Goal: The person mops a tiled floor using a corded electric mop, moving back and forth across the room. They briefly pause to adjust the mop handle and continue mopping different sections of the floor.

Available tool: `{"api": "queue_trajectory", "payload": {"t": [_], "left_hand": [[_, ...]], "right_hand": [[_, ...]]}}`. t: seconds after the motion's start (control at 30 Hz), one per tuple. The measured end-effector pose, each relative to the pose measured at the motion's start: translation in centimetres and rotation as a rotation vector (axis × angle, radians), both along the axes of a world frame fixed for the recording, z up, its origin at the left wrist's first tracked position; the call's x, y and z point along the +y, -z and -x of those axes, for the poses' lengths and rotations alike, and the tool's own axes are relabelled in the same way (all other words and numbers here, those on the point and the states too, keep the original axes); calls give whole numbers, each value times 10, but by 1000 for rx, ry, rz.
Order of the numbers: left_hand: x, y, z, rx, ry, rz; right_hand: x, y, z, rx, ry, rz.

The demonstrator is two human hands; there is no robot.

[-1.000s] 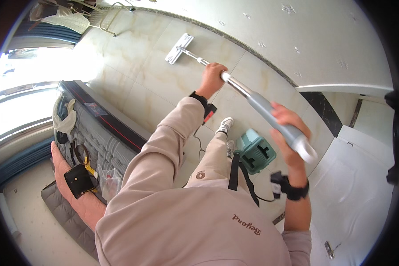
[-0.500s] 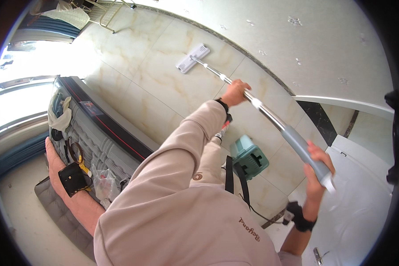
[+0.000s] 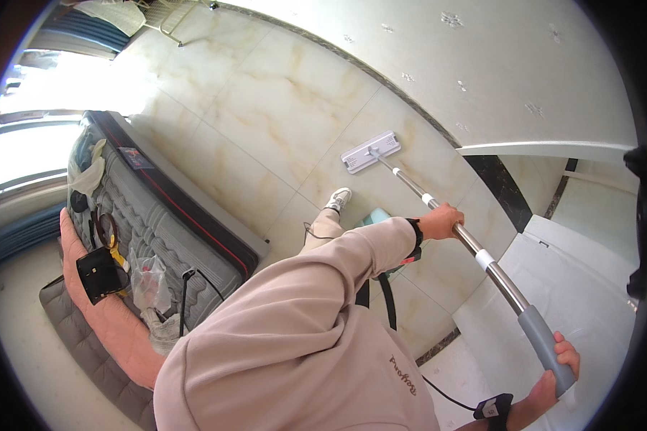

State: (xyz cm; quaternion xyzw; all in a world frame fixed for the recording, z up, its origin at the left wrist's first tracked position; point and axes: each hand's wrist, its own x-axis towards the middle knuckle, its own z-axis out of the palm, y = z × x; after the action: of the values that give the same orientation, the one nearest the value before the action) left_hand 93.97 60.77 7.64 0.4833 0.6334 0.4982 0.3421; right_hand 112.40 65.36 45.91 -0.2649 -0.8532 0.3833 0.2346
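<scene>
A flat mop with a white rectangular head rests on the tiled floor, its silver pole running toward the lower right. My left hand is wrapped round the middle of the metal pole. Lower down, the fingers of my right hand close round the grey grip at the pole's end. Both wrists wear dark straps. Behind my left forearm, a pale teal bucket is mostly hidden.
To the left, a grey mattress stands on its side, with a black bag and a clear plastic bag beside it. A patterned white wall borders the floor at right. My shoe stands on the tiles.
The mop head has been drawn back over the floor, nearer to me and to the right. Both hands have moved right and down with the pole. The bucket is now largely covered by my arm.
</scene>
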Motion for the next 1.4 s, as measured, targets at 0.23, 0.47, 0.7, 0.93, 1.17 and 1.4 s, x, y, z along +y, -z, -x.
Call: {"api": "queue_trajectory", "payload": {"t": [0.23,0.47,0.7,0.93,1.17,1.4], "left_hand": [[-15,-2,64,178,-157,60],[-52,26,257,450,-580,11],[-74,31,381,585,-877,50],[-69,58,424,551,-748,179],[-26,77,363,518,-508,107],[46,75,220,375,-368,118]], "right_hand": [[13,16,11,83,-142,155],[24,120,173,308,-262,413],[0,211,358,448,-393,594],[-5,244,407,406,-249,660],[47,205,312,263,-145,490],[84,113,155,156,-26,313]]}}
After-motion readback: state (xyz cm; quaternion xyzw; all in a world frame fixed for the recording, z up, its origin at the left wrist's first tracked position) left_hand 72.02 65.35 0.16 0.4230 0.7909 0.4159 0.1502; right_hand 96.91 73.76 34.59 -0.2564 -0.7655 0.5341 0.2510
